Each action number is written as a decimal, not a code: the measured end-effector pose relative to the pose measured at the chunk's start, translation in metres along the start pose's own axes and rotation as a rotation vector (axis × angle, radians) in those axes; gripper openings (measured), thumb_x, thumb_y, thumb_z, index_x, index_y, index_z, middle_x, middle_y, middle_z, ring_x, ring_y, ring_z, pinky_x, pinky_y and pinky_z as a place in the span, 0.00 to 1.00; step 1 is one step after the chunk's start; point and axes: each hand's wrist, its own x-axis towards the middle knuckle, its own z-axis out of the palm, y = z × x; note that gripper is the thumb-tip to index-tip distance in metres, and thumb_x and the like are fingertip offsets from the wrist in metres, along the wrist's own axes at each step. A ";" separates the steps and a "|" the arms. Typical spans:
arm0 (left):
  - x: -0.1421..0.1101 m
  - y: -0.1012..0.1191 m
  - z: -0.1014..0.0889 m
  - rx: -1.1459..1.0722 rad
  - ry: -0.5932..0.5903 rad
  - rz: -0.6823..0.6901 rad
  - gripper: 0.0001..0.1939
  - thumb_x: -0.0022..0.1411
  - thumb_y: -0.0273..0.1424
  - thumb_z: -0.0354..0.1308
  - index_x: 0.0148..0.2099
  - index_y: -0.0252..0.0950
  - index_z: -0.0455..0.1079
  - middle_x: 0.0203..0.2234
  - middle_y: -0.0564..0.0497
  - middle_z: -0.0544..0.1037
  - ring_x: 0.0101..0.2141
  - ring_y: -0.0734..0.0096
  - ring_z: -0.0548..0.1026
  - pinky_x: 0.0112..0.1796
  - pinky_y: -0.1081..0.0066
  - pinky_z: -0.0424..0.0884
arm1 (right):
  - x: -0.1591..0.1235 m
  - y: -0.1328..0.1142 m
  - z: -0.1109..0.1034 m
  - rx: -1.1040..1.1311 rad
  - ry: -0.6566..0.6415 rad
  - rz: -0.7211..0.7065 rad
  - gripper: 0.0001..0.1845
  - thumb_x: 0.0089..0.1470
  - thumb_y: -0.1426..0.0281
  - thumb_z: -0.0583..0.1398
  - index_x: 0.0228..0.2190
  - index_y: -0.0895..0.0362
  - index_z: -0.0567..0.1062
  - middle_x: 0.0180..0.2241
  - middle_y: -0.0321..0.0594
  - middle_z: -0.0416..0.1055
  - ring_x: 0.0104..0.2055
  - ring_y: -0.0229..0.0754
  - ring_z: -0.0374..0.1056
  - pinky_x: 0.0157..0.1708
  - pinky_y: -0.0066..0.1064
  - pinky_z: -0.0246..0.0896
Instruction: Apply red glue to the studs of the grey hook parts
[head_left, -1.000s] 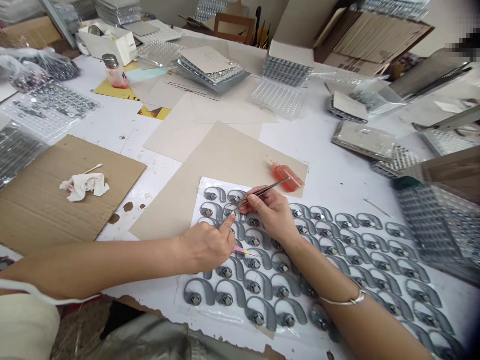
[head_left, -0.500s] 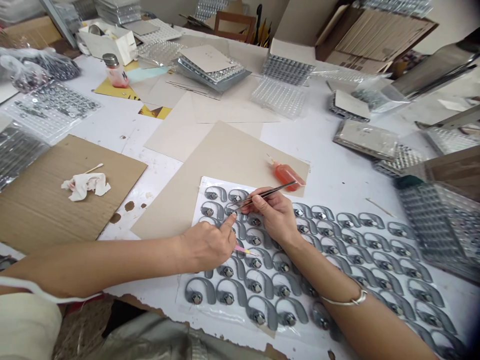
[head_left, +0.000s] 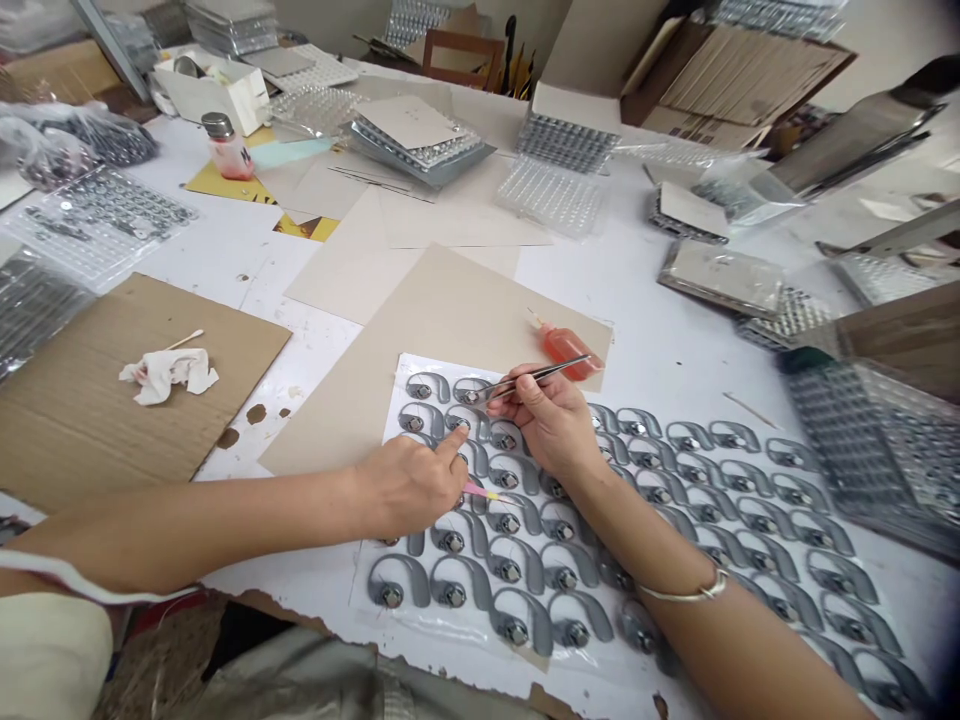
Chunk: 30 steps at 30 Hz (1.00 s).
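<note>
My right hand (head_left: 555, 420) pinches dark metal tweezers (head_left: 551, 368), their tips over a grey hook-shaped piece (head_left: 484, 384) in the back row. Whether the tips hold anything is too small to tell. My left hand (head_left: 412, 482) has its index finger stretched onto or just above a piece in the second row. The other fingers curl around a thin pink stick (head_left: 475, 488) with a yellow band and a fine tip, which sticks out to the right. Rows of these grey hooks, each with a shiny round metal part, lie on a white sheet (head_left: 412, 640); my forearms cover some.
Behind the sheet, a soft bottle of red liquid (head_left: 570, 352) lies on beige card (head_left: 427, 320). To the left, brown cardboard (head_left: 75, 430) carries a crumpled tissue (head_left: 171, 375) and a cotton swab (head_left: 186, 339). Clear trays (head_left: 847, 440) stand at right; a jar (head_left: 226, 150) stands at back left.
The tweezers' tips have moved back from beside my left fingertip toward the back-row piece. My left hand keeps nearly the same place. The whole view has shifted slightly.
</note>
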 end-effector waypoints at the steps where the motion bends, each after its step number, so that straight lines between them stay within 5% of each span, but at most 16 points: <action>1: 0.000 -0.001 0.000 -0.008 0.000 -0.005 0.14 0.68 0.27 0.43 0.31 0.30 0.62 0.51 0.23 0.68 0.18 0.69 0.75 0.17 0.69 0.71 | 0.001 0.000 -0.001 0.000 -0.001 -0.004 0.23 0.43 0.53 0.68 0.32 0.53 0.67 0.27 0.33 0.71 0.25 0.38 0.71 0.28 0.33 0.72; 14: -0.004 -0.001 0.006 0.143 0.231 0.043 0.15 0.68 0.28 0.45 0.28 0.32 0.61 0.48 0.32 0.75 0.16 0.72 0.72 0.15 0.70 0.68 | -0.001 -0.001 0.003 -0.047 0.014 -0.121 0.22 0.44 0.53 0.68 0.33 0.53 0.68 0.26 0.33 0.72 0.25 0.38 0.71 0.29 0.33 0.73; 25: -0.011 -0.012 0.003 0.035 0.345 0.047 0.15 0.69 0.30 0.44 0.30 0.32 0.63 0.46 0.37 0.77 0.18 0.76 0.73 0.16 0.73 0.67 | 0.018 -0.023 -0.023 0.080 0.354 -0.288 0.19 0.46 0.58 0.68 0.32 0.55 0.68 0.33 0.36 0.74 0.30 0.35 0.73 0.33 0.28 0.73; 30: -0.007 -0.009 0.010 0.057 0.349 0.057 0.16 0.69 0.31 0.46 0.27 0.34 0.60 0.47 0.37 0.76 0.14 0.78 0.69 0.12 0.72 0.63 | 0.021 -0.028 -0.032 0.105 0.472 -0.365 0.21 0.43 0.59 0.70 0.32 0.56 0.69 0.26 0.33 0.73 0.28 0.36 0.72 0.30 0.28 0.73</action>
